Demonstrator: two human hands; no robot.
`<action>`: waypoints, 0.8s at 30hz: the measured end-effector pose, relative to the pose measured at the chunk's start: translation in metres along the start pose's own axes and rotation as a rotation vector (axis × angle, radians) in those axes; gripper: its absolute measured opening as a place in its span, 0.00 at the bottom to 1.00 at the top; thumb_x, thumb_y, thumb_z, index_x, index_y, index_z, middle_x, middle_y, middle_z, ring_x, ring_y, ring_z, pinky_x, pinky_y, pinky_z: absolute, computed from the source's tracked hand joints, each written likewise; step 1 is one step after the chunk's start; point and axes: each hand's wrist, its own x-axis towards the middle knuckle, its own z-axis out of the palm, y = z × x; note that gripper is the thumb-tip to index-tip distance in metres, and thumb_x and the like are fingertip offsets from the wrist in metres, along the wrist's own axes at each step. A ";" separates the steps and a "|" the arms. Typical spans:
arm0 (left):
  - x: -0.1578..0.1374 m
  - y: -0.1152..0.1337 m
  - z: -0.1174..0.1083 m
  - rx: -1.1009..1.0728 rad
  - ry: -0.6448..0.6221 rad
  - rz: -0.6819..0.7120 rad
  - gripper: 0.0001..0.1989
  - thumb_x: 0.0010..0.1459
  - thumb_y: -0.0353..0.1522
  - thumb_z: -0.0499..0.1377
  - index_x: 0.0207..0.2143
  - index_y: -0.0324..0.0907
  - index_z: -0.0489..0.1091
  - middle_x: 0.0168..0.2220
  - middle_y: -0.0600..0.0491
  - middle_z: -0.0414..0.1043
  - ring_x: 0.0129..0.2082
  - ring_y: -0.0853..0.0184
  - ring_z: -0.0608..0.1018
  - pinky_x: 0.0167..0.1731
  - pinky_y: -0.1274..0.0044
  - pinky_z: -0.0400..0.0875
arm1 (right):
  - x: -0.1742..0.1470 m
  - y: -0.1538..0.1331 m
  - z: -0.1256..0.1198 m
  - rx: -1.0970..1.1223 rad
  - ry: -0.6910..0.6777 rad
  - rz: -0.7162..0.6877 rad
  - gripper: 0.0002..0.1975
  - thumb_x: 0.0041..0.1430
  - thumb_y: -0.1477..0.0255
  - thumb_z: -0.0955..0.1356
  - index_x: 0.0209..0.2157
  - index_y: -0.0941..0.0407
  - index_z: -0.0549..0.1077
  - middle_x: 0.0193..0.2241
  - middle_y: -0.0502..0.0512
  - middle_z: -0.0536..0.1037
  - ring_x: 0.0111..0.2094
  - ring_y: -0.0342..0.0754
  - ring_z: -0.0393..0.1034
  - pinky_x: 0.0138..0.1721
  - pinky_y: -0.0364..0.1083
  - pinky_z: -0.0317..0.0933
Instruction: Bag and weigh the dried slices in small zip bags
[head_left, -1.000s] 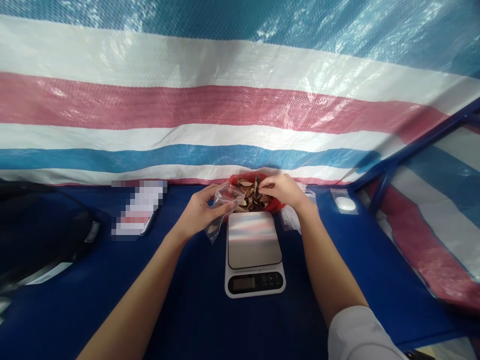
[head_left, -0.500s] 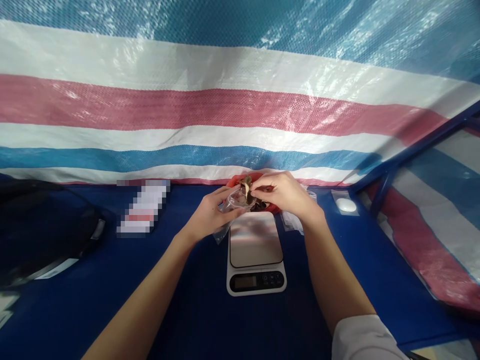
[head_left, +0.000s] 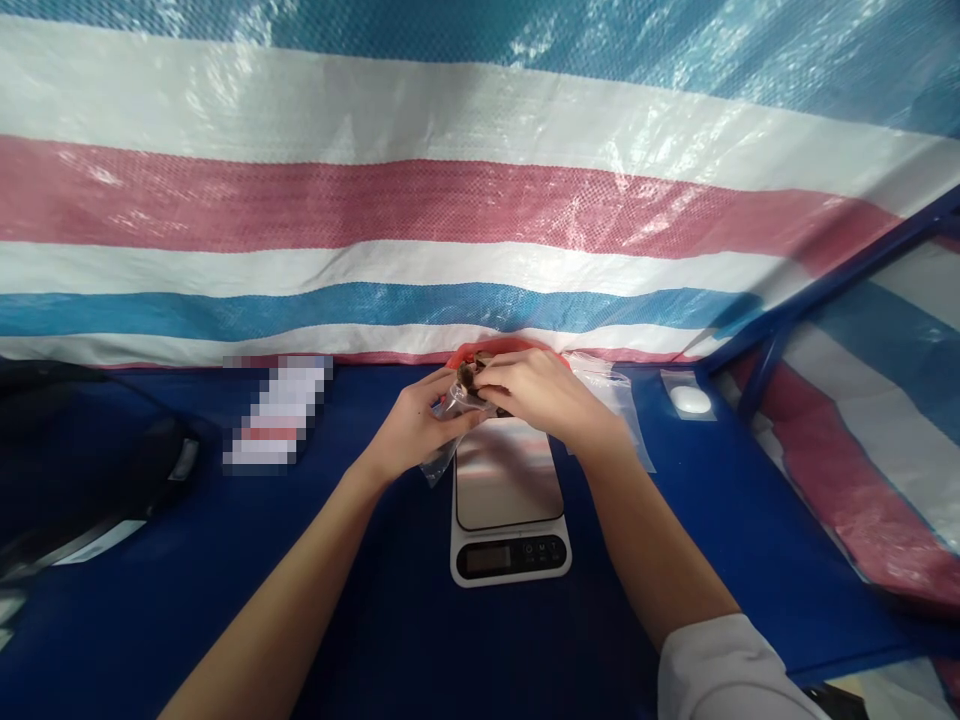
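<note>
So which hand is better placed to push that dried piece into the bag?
Probably the right hand: it pinches the dried piece at the mouth of the clear bag, which the left hand holds.

Glare up top, gloom below

Upper half bright: striped sheet (head_left: 420, 200) throws hard white glints, thickest at upper left and upper right. A soft dark band of shadow slants across it beside the blue bar (head_left: 862, 261). Blue table (head_left: 390, 620) dim, darkest toward the near middle. Scale (head_left: 510, 480) mirrors pale streaks under a shadow; its display hard to read. Black item (head_left: 75, 460) sinks into murk. Brown pieces (head_left: 466, 378) soft, detail lost. Blocky pixelation over a patch at left. Stripes bow, edges stretched.
</note>
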 end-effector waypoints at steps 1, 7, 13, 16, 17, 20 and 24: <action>0.000 -0.001 0.000 0.001 0.001 0.001 0.15 0.57 0.43 0.65 0.39 0.40 0.78 0.44 0.48 0.78 0.44 0.59 0.79 0.49 0.70 0.73 | 0.000 0.000 0.000 0.014 0.001 -0.001 0.12 0.66 0.78 0.66 0.31 0.57 0.80 0.33 0.52 0.79 0.32 0.43 0.67 0.32 0.45 0.51; -0.001 -0.008 0.001 -0.019 0.034 0.010 0.29 0.55 0.44 0.67 0.57 0.43 0.73 0.56 0.46 0.75 0.55 0.54 0.77 0.58 0.65 0.69 | -0.005 0.005 -0.005 0.190 0.025 -0.036 0.12 0.66 0.75 0.66 0.34 0.54 0.82 0.32 0.51 0.80 0.32 0.43 0.69 0.35 0.44 0.54; -0.001 -0.010 0.000 -0.018 0.056 0.031 0.28 0.54 0.43 0.68 0.56 0.43 0.73 0.56 0.46 0.75 0.57 0.54 0.76 0.59 0.63 0.69 | -0.009 0.011 -0.007 0.338 0.063 -0.017 0.09 0.65 0.71 0.68 0.39 0.53 0.83 0.34 0.50 0.81 0.29 0.40 0.69 0.34 0.42 0.56; -0.001 -0.009 0.003 0.020 0.082 0.075 0.29 0.55 0.41 0.68 0.57 0.43 0.72 0.56 0.45 0.74 0.56 0.54 0.76 0.58 0.64 0.70 | -0.009 0.009 -0.007 0.380 0.054 -0.039 0.09 0.64 0.68 0.69 0.38 0.54 0.83 0.30 0.48 0.80 0.27 0.40 0.68 0.32 0.42 0.56; -0.001 -0.009 0.005 0.029 0.090 0.086 0.29 0.55 0.41 0.67 0.57 0.43 0.72 0.57 0.45 0.74 0.56 0.54 0.76 0.57 0.64 0.71 | -0.009 0.007 -0.006 0.373 0.044 -0.050 0.09 0.64 0.68 0.69 0.37 0.54 0.83 0.28 0.48 0.80 0.26 0.39 0.66 0.31 0.42 0.56; -0.001 -0.008 0.012 0.036 0.112 0.112 0.29 0.55 0.39 0.67 0.59 0.42 0.71 0.59 0.44 0.72 0.58 0.53 0.75 0.58 0.63 0.70 | -0.007 0.004 -0.005 0.335 0.032 -0.062 0.07 0.62 0.70 0.70 0.34 0.54 0.83 0.26 0.47 0.79 0.25 0.39 0.65 0.32 0.42 0.57; -0.003 -0.009 0.016 0.039 0.102 0.081 0.34 0.54 0.41 0.68 0.62 0.43 0.68 0.63 0.44 0.68 0.63 0.52 0.70 0.62 0.62 0.67 | -0.006 0.007 -0.003 0.371 0.046 -0.066 0.07 0.61 0.74 0.70 0.34 0.54 0.83 0.29 0.47 0.82 0.27 0.40 0.70 0.35 0.41 0.60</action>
